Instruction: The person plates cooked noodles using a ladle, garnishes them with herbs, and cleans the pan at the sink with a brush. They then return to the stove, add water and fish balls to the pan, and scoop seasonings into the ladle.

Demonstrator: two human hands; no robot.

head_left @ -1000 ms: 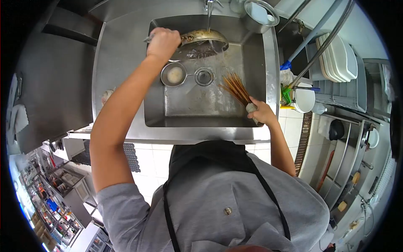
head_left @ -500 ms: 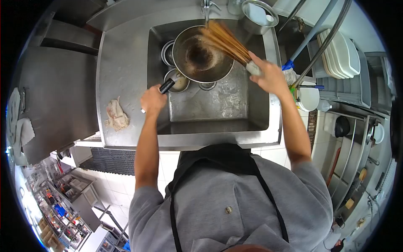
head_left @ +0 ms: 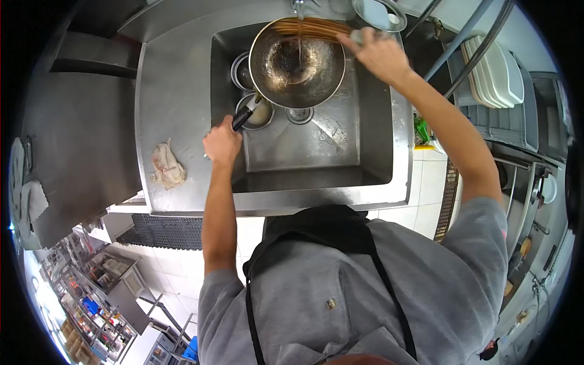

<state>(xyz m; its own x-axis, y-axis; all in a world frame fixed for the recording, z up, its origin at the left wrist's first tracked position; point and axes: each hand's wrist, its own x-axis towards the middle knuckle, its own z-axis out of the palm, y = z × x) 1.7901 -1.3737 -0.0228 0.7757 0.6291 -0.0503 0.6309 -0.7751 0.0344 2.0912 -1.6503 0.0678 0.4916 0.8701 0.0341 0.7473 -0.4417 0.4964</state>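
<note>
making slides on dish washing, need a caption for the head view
Left hand grips the wok by its handle under running water while the right hand holds a bamboo brush

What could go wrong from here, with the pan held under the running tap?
The left hand alone grips the handle, so a hard stroke of the stick brush might swing the pan into the round container below the handle. Bristles sweeping near the falling water could also flick spray past the sink.
</note>
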